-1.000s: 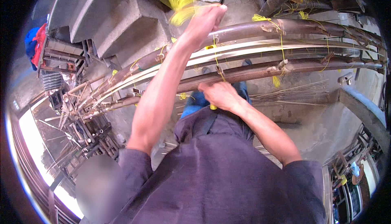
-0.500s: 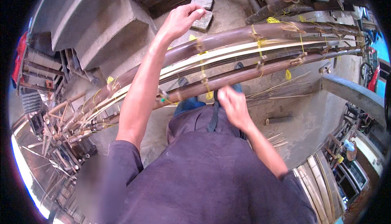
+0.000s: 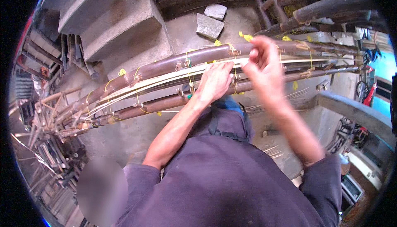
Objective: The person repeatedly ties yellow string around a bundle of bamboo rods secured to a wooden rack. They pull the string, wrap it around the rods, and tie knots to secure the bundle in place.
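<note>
Two long, dark brown bamboo poles run across the view, the far pole (image 3: 165,65) and the near pole (image 3: 165,102), with a bundle of pale split strips (image 3: 153,78) lying between them. My left hand (image 3: 216,81) lies across the strips, its fingers stretched over them near the middle. Slightly blurred, my right hand (image 3: 268,72) is raised over the poles just to the right, thumb apart from the bent fingers, and no held thing can be made out. A tuft of yellow cord (image 3: 245,36) shows beside its fingertips. Yellow cord ties (image 3: 190,68) and short pegs join the poles.
Concrete steps (image 3: 124,28) rise at the far left. Two grey stone slabs (image 3: 209,26) lie on the floor beyond the poles. More dark poles (image 3: 331,9) are stacked at the far right. A low concrete ledge (image 3: 351,107) stands at the right, and cut sticks (image 3: 45,115) crowd the left.
My left hand has come down from beyond the far pole onto the strips. My right hand has risen from near my lap to above the poles. The view has shifted slightly.
</note>
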### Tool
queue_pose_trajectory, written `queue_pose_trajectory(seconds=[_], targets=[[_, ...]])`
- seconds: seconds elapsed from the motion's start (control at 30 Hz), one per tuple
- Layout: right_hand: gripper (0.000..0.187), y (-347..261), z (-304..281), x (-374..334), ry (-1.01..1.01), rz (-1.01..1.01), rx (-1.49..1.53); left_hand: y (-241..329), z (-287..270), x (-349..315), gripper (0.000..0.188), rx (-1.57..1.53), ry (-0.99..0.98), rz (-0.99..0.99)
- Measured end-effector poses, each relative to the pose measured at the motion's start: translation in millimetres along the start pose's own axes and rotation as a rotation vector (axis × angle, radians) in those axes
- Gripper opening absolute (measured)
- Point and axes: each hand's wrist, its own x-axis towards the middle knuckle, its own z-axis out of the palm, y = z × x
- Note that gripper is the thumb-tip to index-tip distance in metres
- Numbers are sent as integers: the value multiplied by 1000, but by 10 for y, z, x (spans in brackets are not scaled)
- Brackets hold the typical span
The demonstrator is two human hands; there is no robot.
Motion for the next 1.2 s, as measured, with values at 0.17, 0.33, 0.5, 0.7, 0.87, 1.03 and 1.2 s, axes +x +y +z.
queue_pose_trajectory(seconds=[0.17, 0.33, 0.5, 0.7, 0.87, 1.03, 1.2], targets=[[9, 1248, -57, -856, -475, 867, 272, 89, -165, 74, 38, -94, 242, -123], [15, -124, -224, 526, -747, -505, -856, 124, 130, 22, 22, 129, 104, -146], [46, 373, 125, 1320, -762, -359, -678, 49, 287, 71, 14, 117, 276, -194], [28, 1107, 195, 1236, -387, 191, 449, -1, 297, 119, 12, 194, 214, -152], [11, 1438, 78, -560, -772, -76, 36, 79, 263, 111, 12, 102, 155, -280], [18, 1507, 222, -609, -883, -55, -137, 506, -250, 1033, 28, -648, -39, -281], [16, 1632, 100, -744, -881, -291, -416, -972, 494, 1481, 28, -224, -39, -457]])
